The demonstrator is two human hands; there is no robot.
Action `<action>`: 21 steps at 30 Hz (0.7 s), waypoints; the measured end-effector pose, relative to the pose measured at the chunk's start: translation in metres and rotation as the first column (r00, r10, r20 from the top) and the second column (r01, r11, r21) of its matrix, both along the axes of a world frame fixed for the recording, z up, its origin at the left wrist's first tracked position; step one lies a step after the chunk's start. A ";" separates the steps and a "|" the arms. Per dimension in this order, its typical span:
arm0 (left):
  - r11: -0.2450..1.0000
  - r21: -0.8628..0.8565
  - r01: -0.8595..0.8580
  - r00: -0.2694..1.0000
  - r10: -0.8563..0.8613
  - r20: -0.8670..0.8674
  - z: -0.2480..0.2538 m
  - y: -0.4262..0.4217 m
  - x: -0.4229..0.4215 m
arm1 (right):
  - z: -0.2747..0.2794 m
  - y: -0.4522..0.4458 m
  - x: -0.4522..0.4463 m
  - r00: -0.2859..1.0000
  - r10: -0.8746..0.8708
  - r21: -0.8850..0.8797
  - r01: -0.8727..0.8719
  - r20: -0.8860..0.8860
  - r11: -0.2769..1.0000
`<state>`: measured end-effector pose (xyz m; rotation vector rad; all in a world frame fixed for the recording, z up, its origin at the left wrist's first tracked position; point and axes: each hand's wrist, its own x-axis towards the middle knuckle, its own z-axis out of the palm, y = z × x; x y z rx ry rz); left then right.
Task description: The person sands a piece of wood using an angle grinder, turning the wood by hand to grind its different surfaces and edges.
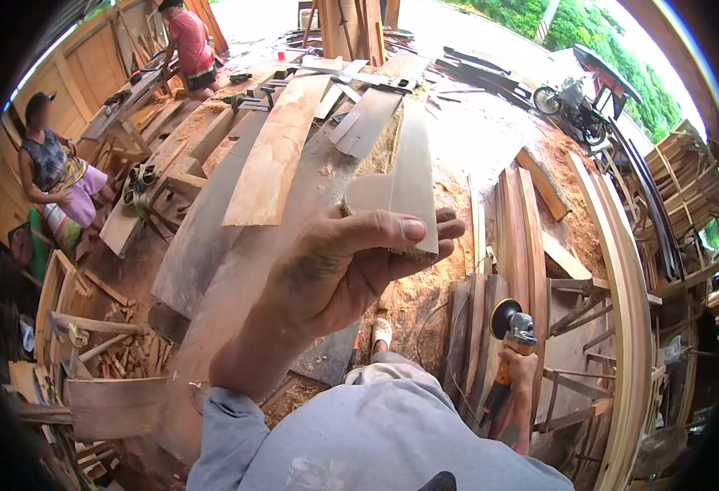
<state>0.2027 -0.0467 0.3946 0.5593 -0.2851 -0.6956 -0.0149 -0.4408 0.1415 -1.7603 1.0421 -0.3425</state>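
Note:
My left hand [343, 262] is raised in front of me, thumb on the near face and fingers behind, gripping the lower end of a flat wooden board [413, 176]. The board is greyish, stands roughly upright and has a curved cut-out along its left edge. Low at my right side, my right hand [521, 370] wraps round the body of an angle grinder [520, 334]. The grinder carries a round sanding disc [504, 317] at its head, held apart from the board.
A workbench [212, 237] bears a light plank [276, 155] and other wood pieces. Long boards [613, 270] lean at right. Sawdust covers the ground. One person [57, 164] sits at left; another [188, 45] stands behind. A motorcycle [576, 106] is parked far right.

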 end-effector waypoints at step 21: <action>0.991 0.131 0.012 0.994 -0.026 0.104 0.017 0.025 0.013 | -0.015 -0.003 0.021 0.995 0.078 -0.084 -0.083 -0.069 0.993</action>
